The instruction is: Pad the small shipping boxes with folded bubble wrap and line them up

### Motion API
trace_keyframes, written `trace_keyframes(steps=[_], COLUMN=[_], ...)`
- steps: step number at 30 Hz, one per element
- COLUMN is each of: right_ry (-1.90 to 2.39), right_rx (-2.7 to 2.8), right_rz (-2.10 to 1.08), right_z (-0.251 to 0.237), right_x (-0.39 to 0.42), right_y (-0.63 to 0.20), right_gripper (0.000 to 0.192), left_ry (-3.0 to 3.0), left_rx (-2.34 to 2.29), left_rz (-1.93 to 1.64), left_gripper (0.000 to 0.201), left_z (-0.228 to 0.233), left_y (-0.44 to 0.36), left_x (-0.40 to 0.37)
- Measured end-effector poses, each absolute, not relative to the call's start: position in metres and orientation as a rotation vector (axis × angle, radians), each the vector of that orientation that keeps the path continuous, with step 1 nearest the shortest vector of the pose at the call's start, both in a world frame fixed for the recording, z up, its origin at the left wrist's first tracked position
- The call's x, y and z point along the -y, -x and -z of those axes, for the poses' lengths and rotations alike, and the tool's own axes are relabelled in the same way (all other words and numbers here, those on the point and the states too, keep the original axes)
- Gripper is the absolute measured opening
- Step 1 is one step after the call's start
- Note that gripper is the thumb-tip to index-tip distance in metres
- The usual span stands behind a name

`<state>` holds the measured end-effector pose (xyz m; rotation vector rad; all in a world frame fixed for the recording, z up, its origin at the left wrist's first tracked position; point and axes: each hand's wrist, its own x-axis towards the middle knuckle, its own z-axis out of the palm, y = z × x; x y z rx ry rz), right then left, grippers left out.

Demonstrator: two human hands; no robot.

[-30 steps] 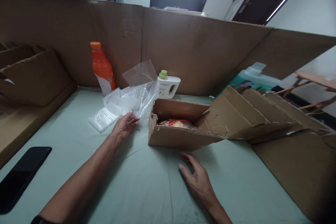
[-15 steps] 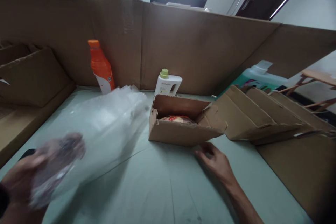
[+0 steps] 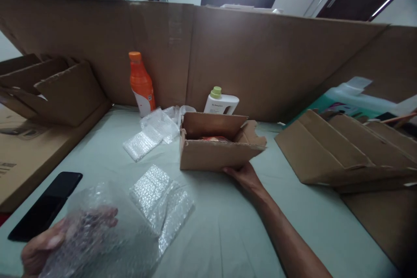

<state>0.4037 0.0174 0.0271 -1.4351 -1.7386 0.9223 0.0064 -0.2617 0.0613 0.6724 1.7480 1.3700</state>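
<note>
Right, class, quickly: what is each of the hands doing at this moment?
Left hand: closed on a sheet of bubble wrap, near the black phone.
Right hand: gripping the front wall of the open cardboard box.

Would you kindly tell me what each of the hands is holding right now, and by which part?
The left hand grips a bubble wrap sheet by its near end. The right hand touches the open cardboard box at its front bottom edge; a full grip cannot be told.
</note>
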Motion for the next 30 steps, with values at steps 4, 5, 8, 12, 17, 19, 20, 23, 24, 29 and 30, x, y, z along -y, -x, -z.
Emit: trace_keyframes(steps=[4,5,8,12,17,19,20,23,24,29,30], right_ry=[1.477,1.490,1.533,1.536,1.439,1.456,1.450,1.381,1.367,1.502,1.534], right_rx=[1.760,1.765,1.777,1.880,2.289,2.351,2.358,2.356,2.347,2.172,2.139], right_rz=[-0.834,-0.819,-0.767,-0.704,-0.767,-0.699,-0.681,-0.724,-0.742,-0.755,-0.752], right_z=[-0.020,-0.019,-0.019,-0.026,-0.035,-0.034,-0.034,-0.031,-0.031,-0.043,-0.047], right_x=[-0.035,-0.036,-0.022,0.029,0.081,0.087,0.088,0.089,0.090,0.103,0.107], right_y=[-0.368,-0.363,-0.365,-0.388,-0.347,-0.312,-0.298,-0.281,-0.287,-0.360,-0.370], right_gripper=[0.074,0.072,0.064,0.055,0.036,0.029,0.025,0.004,0.004,0.018,0.021], left_ry=[-0.321,-0.300,-0.280,-0.323,-0.510,-0.581,-0.596,-0.595,-0.588,-0.500,-0.490], left_rx=[-1.267,-1.163,-0.884,-0.617,-0.408,-0.363,-0.369,-0.553,-0.646,-0.928,-0.929], left_rz=[-1.241,-1.227,-1.163,-1.061,-0.996,-1.036,-1.066,-1.153,-1.164,-1.233,-1.259], left_gripper=[0.054,0.054,0.062,0.066,0.069,0.069,0.068,0.064,0.063,0.061,0.060], left_z=[-0.069,-0.071,-0.075,-0.082,-0.089,-0.087,-0.086,-0.082,-0.081,-0.072,-0.070], left_y=[0.002,0.002,0.000,-0.011,-0.031,-0.032,-0.029,-0.006,0.005,0.038,0.039], left_x=[0.246,0.244,0.243,0.245,0.235,0.236,0.240,0.259,0.266,0.281,0.279])
